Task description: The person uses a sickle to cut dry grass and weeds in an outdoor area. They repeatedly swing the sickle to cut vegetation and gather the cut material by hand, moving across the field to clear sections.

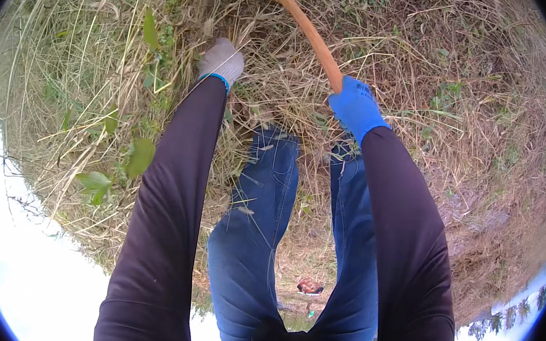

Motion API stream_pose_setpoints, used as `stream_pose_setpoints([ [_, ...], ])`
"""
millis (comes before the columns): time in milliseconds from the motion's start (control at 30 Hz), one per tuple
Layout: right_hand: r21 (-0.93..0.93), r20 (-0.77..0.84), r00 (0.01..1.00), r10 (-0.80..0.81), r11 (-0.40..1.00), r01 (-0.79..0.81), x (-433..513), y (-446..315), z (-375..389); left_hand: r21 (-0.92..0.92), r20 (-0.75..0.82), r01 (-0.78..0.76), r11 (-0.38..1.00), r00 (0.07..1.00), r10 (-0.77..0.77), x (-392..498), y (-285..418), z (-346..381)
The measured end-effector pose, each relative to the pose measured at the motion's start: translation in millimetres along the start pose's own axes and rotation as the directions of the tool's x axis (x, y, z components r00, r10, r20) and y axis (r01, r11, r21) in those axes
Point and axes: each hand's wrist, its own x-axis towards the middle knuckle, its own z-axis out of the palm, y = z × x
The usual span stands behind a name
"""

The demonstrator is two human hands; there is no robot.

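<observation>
My right hand (358, 104), in a blue work glove, is closed around the lower end of a curved wooden handle (310, 30). The handle runs up and left to the top edge, where its far end is hidden in the grass. My left hand (222, 61), in a pale grey glove with a blue cuff, is down among dry grass stalks (192, 37). Its fingers are hidden, so whether it grips the stalks does not show.
Tall grass (82, 35) and broad green leaves (140, 157) rise at the left. My legs in blue jeans (258, 219) stand apart in matted dry grass (480, 142). A small reddish-brown object (309, 286) lies on the ground behind them.
</observation>
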Motion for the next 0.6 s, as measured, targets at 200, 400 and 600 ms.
stream_pose_setpoints([
  [200,-0.133,-0.272,0.95,0.152,0.972,-0.193,-177.9,270.2,35.5,-0.065,0.008,-0.163,0.985,0.987,0.164,-39.2,-48.6,3.8],
  [400,0.52,0.063,0.975,0.212,0.827,-0.214,-153.5,108.3,2.8,0.033,-0.002,-0.143,0.989,0.99,0.143,-53.7,-57.3,15.9],
  [600,0.045,-0.057,0.993,-0.101,0.994,0.103,19.5,14.3,62.9,-0.008,-0.015,-0.152,0.988,0.988,0.151,-38.8,-41.5,17.2],
])
